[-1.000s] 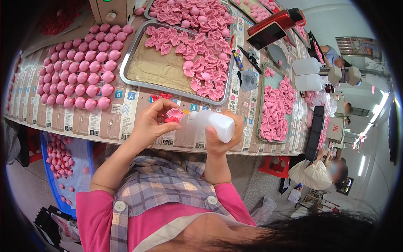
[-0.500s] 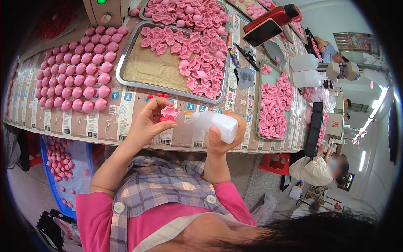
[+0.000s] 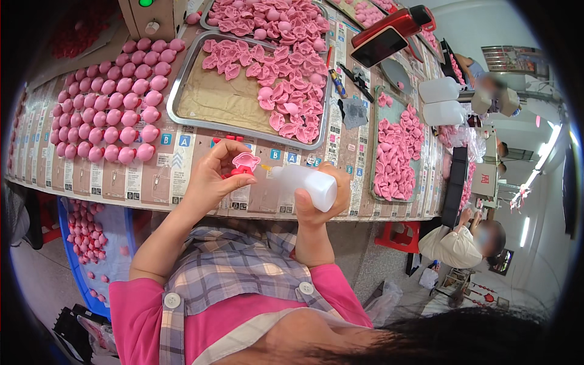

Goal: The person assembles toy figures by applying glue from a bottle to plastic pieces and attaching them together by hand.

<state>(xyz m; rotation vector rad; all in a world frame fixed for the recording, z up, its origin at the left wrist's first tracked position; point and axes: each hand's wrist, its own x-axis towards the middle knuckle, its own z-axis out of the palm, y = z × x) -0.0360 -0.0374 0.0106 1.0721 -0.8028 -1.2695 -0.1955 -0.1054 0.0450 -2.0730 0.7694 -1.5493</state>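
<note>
Between my left hand's (image 3: 220,170) thumb and fingers is a small pink plastic shell with a red part (image 3: 244,165), its hollow side showing. My right hand (image 3: 328,198) is wrapped round a white squeeze bottle (image 3: 302,181), tilted on its side. The bottle's thin yellowish nozzle (image 3: 266,167) points left at the shell, just off its right edge. A few small red pieces (image 3: 231,139) lie on the table behind my left hand.
A metal tray (image 3: 222,126) of pink shells stands behind my hands. Rows of round pink-and-red pieces (image 3: 112,117) cover the table's left. Another shell tray (image 3: 396,155) stands right, near two white bottles (image 3: 442,114). A blue bin (image 3: 78,267) is below left. Co-workers sit far right.
The squeeze bottle and my right hand have shifted slightly left and toward me, the nozzle now a little lower beside the shell. My left hand has hardly moved.
</note>
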